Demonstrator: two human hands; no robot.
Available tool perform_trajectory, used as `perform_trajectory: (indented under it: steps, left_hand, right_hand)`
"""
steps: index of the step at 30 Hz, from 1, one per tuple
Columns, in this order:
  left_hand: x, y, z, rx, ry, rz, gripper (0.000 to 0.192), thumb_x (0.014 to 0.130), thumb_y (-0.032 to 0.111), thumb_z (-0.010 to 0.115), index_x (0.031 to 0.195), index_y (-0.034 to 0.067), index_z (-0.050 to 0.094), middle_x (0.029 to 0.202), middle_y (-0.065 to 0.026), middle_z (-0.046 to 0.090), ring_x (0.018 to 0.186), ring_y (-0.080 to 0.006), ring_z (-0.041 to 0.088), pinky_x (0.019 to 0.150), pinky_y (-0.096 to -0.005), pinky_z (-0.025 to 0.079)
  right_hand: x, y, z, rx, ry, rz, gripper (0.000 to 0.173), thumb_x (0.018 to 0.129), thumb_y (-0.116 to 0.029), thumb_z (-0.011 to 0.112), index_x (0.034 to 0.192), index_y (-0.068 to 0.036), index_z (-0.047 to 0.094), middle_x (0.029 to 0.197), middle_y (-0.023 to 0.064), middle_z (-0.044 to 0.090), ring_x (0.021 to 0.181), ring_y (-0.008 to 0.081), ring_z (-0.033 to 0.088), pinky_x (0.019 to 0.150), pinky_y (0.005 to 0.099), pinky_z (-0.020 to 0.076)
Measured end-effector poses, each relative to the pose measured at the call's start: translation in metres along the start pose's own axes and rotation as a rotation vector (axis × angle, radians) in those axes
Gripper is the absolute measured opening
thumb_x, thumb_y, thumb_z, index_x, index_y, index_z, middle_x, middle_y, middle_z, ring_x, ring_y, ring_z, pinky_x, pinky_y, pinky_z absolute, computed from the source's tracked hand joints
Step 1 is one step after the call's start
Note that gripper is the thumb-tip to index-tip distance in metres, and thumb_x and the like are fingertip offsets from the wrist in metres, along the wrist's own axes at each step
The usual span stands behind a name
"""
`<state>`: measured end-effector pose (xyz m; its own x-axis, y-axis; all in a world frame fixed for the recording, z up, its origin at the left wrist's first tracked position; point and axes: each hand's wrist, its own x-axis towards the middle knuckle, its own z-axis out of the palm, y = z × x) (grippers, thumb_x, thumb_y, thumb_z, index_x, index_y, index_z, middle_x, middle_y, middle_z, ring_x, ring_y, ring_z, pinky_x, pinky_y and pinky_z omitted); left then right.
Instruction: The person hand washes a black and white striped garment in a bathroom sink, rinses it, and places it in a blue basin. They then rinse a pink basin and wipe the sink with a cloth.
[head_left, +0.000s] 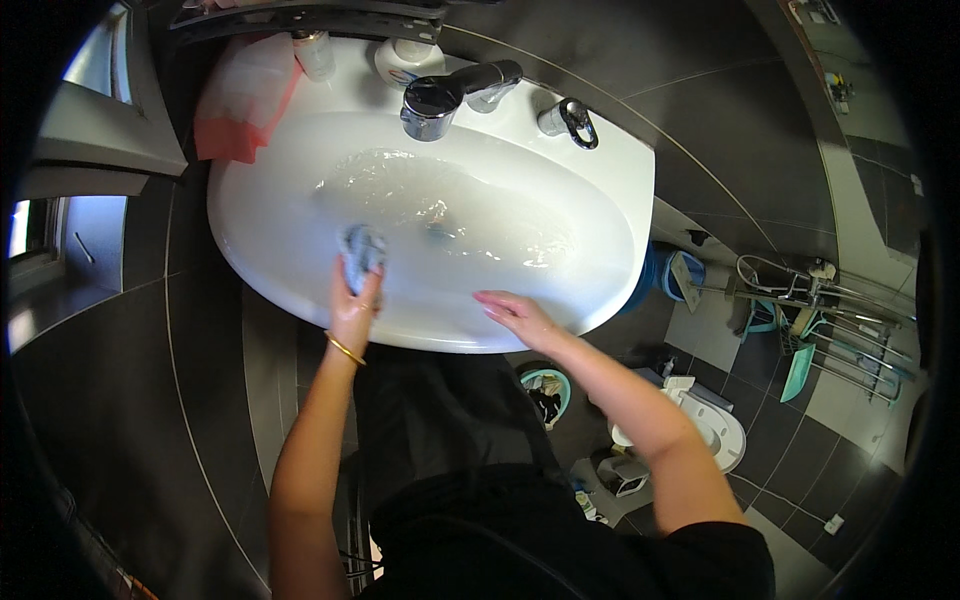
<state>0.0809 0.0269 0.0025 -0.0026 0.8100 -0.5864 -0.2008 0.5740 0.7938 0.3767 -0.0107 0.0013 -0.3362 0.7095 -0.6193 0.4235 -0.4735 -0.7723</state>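
My left hand (356, 300) grips a bunched grey-white cloth (363, 251), blurred, over the left part of the white washbasin (247, 262). A gold bangle (345, 349) circles that wrist. My right hand (517, 319) holds nothing and hovers over the basin's front rim, fingers stretched to the left and slightly apart. Rippling water (480, 225) stands in the bowl, and the drain shows dimly through it. Behind the bowl is a chrome mixer tap (431, 105), its spout turned toward the right rear.
A pink-edged plastic bag (244, 97), a jar (313, 56) and a soap bottle (409, 64) crowd the basin's back left. A chrome fitting with a looped handle (570, 124) stands back right. A laundry basket (562, 386) and a toilet (724, 435) are below right.
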Motion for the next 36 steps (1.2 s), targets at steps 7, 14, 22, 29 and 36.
perform_trajectory:
  steps: [7, 14, 22, 29, 36]
  left_hand:
    - [-0.033, 0.006, 0.055, -0.026, -0.338, 0.023, 0.061, 0.096, 0.018, 0.051, 0.143, -0.006, 0.02, 0.1, -0.0104, 0.057, 0.084, -0.0157, 0.056, 0.072, -0.0295, 0.048]
    - [-0.025, -0.006, 0.03, -0.367, -0.027, 0.058, 0.039, 0.093, 0.007, 0.047, 0.13, -0.006, 0.045, 0.114, -0.0097, 0.058, 0.101, -0.0163, 0.055, 0.092, -0.0286, 0.043]
    - [-0.078, 0.017, 0.001, -0.667, 0.019, 0.007, 0.037, 0.09, 0.011, 0.042, 0.124, -0.003, 0.048, 0.09, -0.0083, 0.059, 0.082, -0.0152, 0.057, 0.08, -0.028, 0.046]
    - [-0.121, -0.013, 0.004, -0.667, 0.178, -0.003, 0.041, 0.087, 0.017, 0.044, 0.123, -0.003, 0.049, 0.089, -0.0097, 0.059, 0.081, -0.0177, 0.06, 0.078, -0.0315, 0.051]
    - [-0.148, -0.058, 0.013, -0.696, 0.254, -0.02, 0.031, 0.088, 0.018, 0.047, 0.112, -0.001, 0.052, 0.085, -0.0101, 0.059, 0.076, -0.018, 0.06, 0.075, -0.0355, 0.054]
  right_hand:
    - [0.014, -0.07, 0.038, 0.528, 0.258, -0.011, 0.041, 0.098, -0.032, 0.053, 0.115, 0.004, 0.061, 0.112, 0.0081, 0.062, 0.102, 0.0141, 0.058, 0.089, 0.0321, 0.0514]
    - [-0.005, -0.008, -0.006, 0.065, 0.268, -0.025, 0.039, 0.099, -0.028, 0.049, 0.121, 0.004, 0.056, 0.124, 0.018, 0.054, 0.116, 0.028, 0.051, 0.1, 0.0372, 0.0424]
    - [0.059, 0.066, -0.027, -1.028, -0.052, -0.202, 0.06, 0.096, -0.031, 0.048, 0.144, 0.0, 0.029, 0.152, 0.0222, 0.02, 0.143, 0.0369, 0.015, 0.116, 0.0422, 0.0194]
    - [0.197, -0.009, 0.07, -0.94, -0.061, -0.933, 0.059, 0.084, -0.025, 0.062, 0.137, -0.006, 0.043, 0.143, 0.0179, 0.037, 0.134, 0.0337, 0.035, 0.109, 0.0481, 0.0311]
    - [0.314, -0.123, 0.094, -1.226, 0.114, -1.007, 0.061, 0.087, -0.023, 0.057, 0.143, -0.011, 0.036, 0.152, 0.0082, 0.029, 0.14, 0.0269, 0.026, 0.116, 0.0428, 0.0164]
